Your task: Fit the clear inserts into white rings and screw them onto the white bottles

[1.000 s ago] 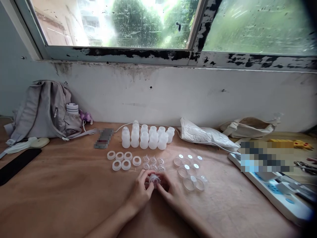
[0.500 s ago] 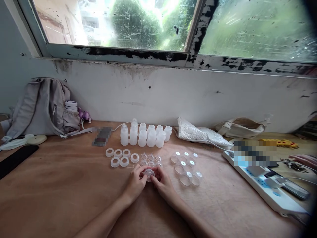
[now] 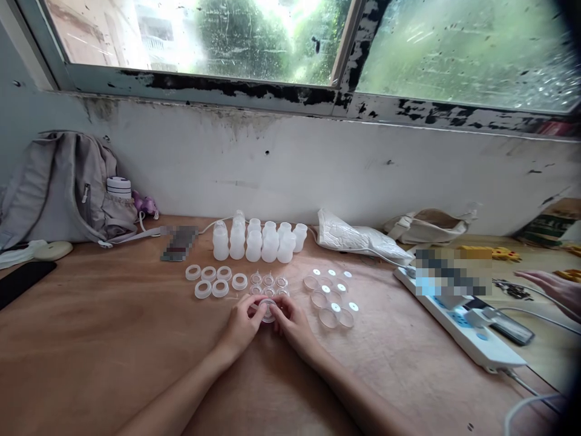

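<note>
Between my left hand [image 3: 246, 319] and my right hand [image 3: 291, 319] is a small clear round part [image 3: 268, 310], gripped by the fingers and thumbs of both. Just beyond my fingers lie several clear nipple-like pieces [image 3: 269, 281], the nearer ones partly hidden. White translucent rings [image 3: 220, 288] lie to the left of them. To the right, several clear round caps [image 3: 327, 317] with white discs are spread out. Behind these, white translucent bottles [image 3: 254, 247] stand in a cluster; two at the left have tops on.
A grey backpack [image 3: 68, 188] and a black object [image 3: 27, 281] are at the left. White plastic packaging [image 3: 358, 237] lies by the wall. A power strip [image 3: 463, 327] with cables is at the right, near another person's hand [image 3: 551, 290].
The view has shifted, so the table items appear slightly further left and higher. Both my hands still hold the clear part. The other person's hand shows more at the right edge.
</note>
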`<state>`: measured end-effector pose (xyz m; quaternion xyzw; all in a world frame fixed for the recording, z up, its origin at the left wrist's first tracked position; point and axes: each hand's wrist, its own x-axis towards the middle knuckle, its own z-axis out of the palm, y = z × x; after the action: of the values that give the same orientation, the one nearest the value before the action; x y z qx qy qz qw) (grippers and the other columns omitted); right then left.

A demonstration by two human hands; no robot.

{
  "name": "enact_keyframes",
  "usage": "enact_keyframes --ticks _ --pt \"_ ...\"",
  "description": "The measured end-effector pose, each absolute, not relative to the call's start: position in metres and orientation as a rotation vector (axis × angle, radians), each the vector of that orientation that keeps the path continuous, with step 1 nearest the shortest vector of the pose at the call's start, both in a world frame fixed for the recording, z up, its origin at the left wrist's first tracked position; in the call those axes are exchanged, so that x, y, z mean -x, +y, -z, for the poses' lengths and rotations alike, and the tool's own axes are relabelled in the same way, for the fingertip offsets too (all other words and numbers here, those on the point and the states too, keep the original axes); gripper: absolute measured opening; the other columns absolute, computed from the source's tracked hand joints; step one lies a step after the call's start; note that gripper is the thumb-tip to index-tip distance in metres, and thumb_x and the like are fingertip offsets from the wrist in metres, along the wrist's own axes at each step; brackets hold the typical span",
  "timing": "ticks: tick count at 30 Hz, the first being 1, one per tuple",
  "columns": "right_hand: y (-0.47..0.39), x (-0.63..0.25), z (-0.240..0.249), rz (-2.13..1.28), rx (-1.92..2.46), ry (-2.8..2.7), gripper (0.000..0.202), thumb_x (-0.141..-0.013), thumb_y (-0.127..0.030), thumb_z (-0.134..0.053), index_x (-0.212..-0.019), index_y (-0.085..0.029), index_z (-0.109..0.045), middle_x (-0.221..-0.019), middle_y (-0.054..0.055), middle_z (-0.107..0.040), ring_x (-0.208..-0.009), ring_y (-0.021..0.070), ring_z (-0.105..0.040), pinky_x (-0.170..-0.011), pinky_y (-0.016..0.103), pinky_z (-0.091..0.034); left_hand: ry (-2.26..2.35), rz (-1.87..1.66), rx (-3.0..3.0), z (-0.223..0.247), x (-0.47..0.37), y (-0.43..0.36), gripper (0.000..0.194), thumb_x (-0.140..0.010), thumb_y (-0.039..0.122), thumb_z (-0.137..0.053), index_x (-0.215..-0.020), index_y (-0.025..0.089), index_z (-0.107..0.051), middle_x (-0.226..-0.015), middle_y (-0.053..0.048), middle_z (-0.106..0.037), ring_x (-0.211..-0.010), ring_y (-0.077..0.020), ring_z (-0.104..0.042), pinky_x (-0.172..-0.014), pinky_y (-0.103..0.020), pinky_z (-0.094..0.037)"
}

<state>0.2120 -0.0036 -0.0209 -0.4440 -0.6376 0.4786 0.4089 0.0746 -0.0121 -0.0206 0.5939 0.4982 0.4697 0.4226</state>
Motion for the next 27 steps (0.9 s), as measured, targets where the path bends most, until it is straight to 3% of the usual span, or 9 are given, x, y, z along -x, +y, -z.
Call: enact_keyframes --ticks 3,6,13,27 --pt "-0.0038 -0.2102 0.0200 -1.164 1.139 -1.617 0.023 -0.080 -0.039 -0.046 -0.080 -0.017 -0.053 -0.057 -0.004 -0.050 -0.041 0.0070 -0.044 -0.038 0.019 -0.035 1.272 -1.082 -1.467 0.0217 -0.0736 -0.0107 0.029 -0.076 0.038 -0.049 -0.090 0.014 -0.058 -0.076 -0.005 -0.062 -0.052 -0.0123 -0.057 -0.046 -0.022 -0.047" --pt "-0.0032 -0.2103 0.0195 -1.114 1.160 -1.633 0.024 -0.081 -0.039 -0.045 -0.079 -0.017 -0.054 -0.058 -0.003 -0.050 -0.040 0.0068 -0.043 -0.039 0.019 -0.034 1.277 -1.045 -1.459 0.0218 -0.0727 -0.0107 0.029 -0.076 0.042 -0.048 -0.083 0.015 -0.056 -0.058 0.001 -0.057 -0.039 -0.0094 -0.051 -0.040 -0.020 -0.042" --pt "-0.0030 -0.2112 0.0207 -0.966 1.191 -1.721 0.024 -0.082 -0.038 -0.044 -0.075 -0.017 -0.053 -0.059 -0.001 -0.052 -0.045 0.0086 -0.043 -0.041 0.020 -0.036 1.224 -1.086 -1.406 0.0260 -0.0760 -0.0137 0.025 -0.077 0.041 -0.046 -0.080 0.016 -0.049 -0.055 0.003 -0.055 -0.039 -0.0097 -0.052 -0.038 -0.018 -0.039" --pt "-0.0058 -0.2116 0.0179 -1.012 1.186 -1.759 0.023 -0.081 -0.038 -0.045 -0.076 -0.017 -0.054 -0.062 -0.001 -0.054 -0.050 0.0092 -0.046 -0.042 0.020 -0.037 1.201 -1.085 -1.445 0.0188 -0.0765 -0.0191 0.017 -0.079 0.035 -0.041 -0.073 0.019 -0.042 -0.043 0.008 -0.046 -0.035 -0.0084 -0.045 -0.037 -0.017 -0.033"
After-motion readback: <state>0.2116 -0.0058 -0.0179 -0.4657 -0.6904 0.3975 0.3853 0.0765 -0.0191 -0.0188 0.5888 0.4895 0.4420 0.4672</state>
